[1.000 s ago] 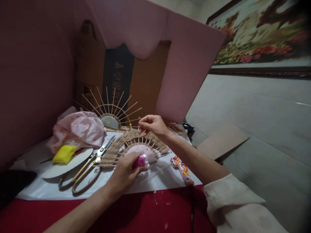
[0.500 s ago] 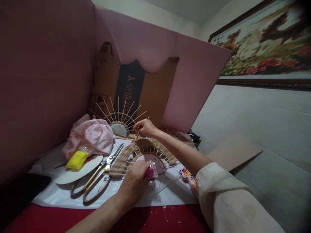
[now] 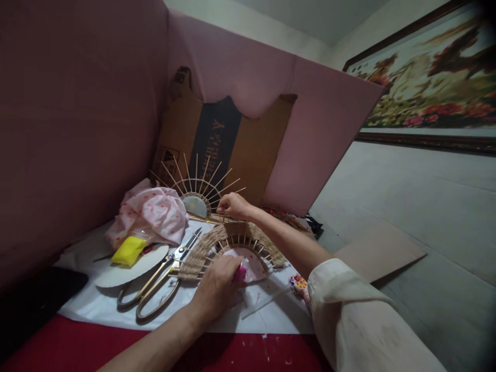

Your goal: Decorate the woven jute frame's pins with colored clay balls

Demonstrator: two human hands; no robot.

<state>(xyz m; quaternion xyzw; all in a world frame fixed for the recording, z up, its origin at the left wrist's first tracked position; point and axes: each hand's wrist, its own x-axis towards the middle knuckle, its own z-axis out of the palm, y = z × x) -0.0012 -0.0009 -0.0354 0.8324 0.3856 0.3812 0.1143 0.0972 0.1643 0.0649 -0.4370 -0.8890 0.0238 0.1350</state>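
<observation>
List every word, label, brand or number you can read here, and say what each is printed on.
Dark band on the cardboard box: pale lettering, turned sideways, too blurred to read.
Printed marks at the box's lower left: too small to read.
Scissors, painting: no text visible.

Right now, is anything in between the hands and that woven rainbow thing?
No, nothing visible. The right hand pinches the top edge of the woven arch. The left hand, holding a small magenta piece, rests at its pink middle. The scissors lie beside its left end, out of the way.
</observation>
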